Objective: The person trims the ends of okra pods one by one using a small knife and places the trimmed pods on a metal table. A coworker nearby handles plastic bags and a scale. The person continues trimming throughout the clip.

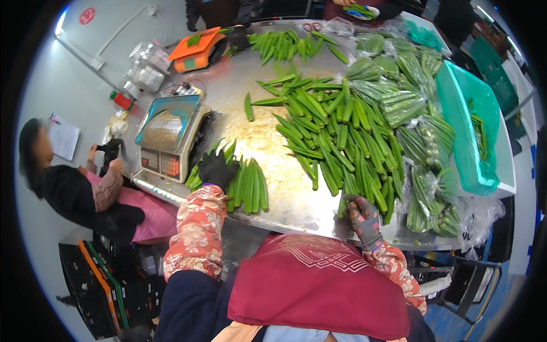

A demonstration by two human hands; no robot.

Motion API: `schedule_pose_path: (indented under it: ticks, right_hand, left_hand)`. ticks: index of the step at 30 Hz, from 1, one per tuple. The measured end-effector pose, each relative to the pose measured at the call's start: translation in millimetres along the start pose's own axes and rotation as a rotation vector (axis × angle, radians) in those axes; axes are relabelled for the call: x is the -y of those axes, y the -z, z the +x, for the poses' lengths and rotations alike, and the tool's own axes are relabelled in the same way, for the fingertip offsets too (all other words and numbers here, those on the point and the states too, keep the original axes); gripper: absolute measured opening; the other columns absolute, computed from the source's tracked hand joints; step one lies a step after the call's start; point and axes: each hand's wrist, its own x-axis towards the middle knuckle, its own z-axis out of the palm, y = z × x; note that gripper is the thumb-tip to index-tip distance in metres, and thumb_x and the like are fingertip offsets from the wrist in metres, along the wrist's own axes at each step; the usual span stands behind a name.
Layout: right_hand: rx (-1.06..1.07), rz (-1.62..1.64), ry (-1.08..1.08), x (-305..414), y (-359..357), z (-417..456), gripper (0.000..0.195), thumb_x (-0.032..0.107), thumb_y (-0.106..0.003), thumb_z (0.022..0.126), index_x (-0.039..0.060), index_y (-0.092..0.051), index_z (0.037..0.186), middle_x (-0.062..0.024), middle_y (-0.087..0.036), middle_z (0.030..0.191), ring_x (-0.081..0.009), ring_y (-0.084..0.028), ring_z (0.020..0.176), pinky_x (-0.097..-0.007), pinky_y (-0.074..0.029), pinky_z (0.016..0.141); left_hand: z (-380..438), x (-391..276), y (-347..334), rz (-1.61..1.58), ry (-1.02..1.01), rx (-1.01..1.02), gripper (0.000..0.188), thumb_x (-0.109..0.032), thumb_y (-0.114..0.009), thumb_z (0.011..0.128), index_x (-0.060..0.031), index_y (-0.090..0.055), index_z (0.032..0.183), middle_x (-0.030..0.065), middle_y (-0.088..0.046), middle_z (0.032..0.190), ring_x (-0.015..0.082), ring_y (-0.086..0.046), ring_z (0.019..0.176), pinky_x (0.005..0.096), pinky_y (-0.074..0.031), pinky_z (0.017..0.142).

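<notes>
My left hand (218, 169), in a black glove, lies with fingers apart over okra pods near the table's front edge. Beside it, a row of okra pods (248, 188) lies side by side on the metal table (295, 213). My right hand (362, 216), in a dark glove with reddish patches, is curled at the near edge of a large heap of loose okra (342, 132). A pod (342, 207) lies against its fingertips; whether they grip it is hidden. A single pod (248, 107) lies apart, left of the heap.
A weighing scale (164, 137) stands left of my left hand, an orange scale (192, 53) farther back. Bagged okra (404, 107) is stacked at right, beside a green-lined white box (470, 128). Red-handled scissors (312, 28) lie at the far edge. Several people work around the table.
</notes>
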Motion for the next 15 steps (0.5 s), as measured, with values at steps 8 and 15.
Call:
schedule_pose_path:
  ticks: [8,15]
  right_hand:
    - [-0.315,-1.134,0.249,-0.8,48.4,25.4,0.043,0.022,-0.064,0.082,0.0030,-0.058,0.120,-0.0160,-0.062,0.095,-0.0321,-0.061,0.084,-0.0422,-0.050,0.071]
    - [-0.307,-0.972,0.211,-14.3,52.6,35.4,0.046,0.016,-0.065,0.082,0.0027,-0.055,0.125,-0.0172,-0.063,0.097,-0.0328,-0.062,0.088,-0.0418,-0.051,0.077]
  left_hand:
    - [8.9,0.1,12.8,-0.323,-0.291,-0.558,0.058,-0.046,-0.068,0.083,-0.0030,-0.060,0.122,0.0223,-0.059,0.121,0.0401,-0.053,0.115,0.0477,-0.037,0.103]
    - [-47.9,-107.5,61.2,-0.982,-0.579,-0.230,0.040,-0.026,-0.067,0.090,-0.0039,-0.059,0.122,0.0185,-0.061,0.119,0.0310,-0.057,0.112,0.0386,-0.041,0.099]
